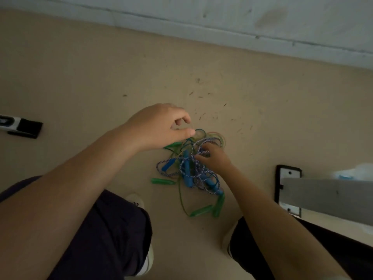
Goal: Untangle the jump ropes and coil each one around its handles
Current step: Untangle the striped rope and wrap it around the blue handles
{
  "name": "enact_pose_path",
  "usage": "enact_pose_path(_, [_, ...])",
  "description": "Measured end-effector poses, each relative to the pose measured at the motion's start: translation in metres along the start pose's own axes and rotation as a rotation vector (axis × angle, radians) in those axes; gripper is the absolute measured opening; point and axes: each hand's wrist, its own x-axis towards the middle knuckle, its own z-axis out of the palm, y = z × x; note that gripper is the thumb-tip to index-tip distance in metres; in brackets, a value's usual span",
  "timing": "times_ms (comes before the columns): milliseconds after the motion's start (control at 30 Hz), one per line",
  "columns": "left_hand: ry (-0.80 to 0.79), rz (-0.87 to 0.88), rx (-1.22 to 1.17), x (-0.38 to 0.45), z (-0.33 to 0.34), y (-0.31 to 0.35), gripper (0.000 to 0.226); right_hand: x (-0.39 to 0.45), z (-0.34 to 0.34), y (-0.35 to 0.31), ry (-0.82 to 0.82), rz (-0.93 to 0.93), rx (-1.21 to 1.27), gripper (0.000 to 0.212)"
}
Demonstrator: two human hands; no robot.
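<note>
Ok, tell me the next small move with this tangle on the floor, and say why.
Probably lift the striped rope loop clear of the pile. The right hand already grips that rope, the left hand pinches a thin green cord at the far edge, and the blue handles and green handles still lie knotted together.

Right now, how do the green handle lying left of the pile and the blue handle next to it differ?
The green handle lies apart from the tangle on bare floor; the blue handle sits inside it with striped rope across it. The green handle lies nearly level in the picture; the blue handle is tilted. The green one looks translucent, the blue one opaque. Neither is touched by the left hand or right hand.
</note>
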Motion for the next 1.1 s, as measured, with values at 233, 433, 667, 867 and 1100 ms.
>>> enact_pose_path(233, [-0.048,-0.02,-0.03,0.03,0.008,0.0,0.04,0.038,0.042,0.023,-0.07,0.076,0.089,0.078])
enact_pose_path(433, [-0.057,-0.029,-0.045,0.038,0.01,0.007,0.04,0.045,0.038,0.037,-0.139,0.061,0.162,0.033])
enact_pose_path(667, [-0.002,-0.017,-0.08,0.029,0.002,0.022,0.036,0.004,-0.046,-0.006,-0.075,-0.03,0.375,0.024])
enact_pose_path(867, [0.122,0.047,-0.133,-0.007,-0.017,0.048,0.044,-0.079,-0.13,-0.079,-0.021,-0.257,0.701,0.012])
enact_pose_path(1100, [0.366,0.077,-0.317,-0.068,-0.037,0.084,0.039,-0.173,-0.175,-0.157,0.022,-0.491,0.836,0.01])
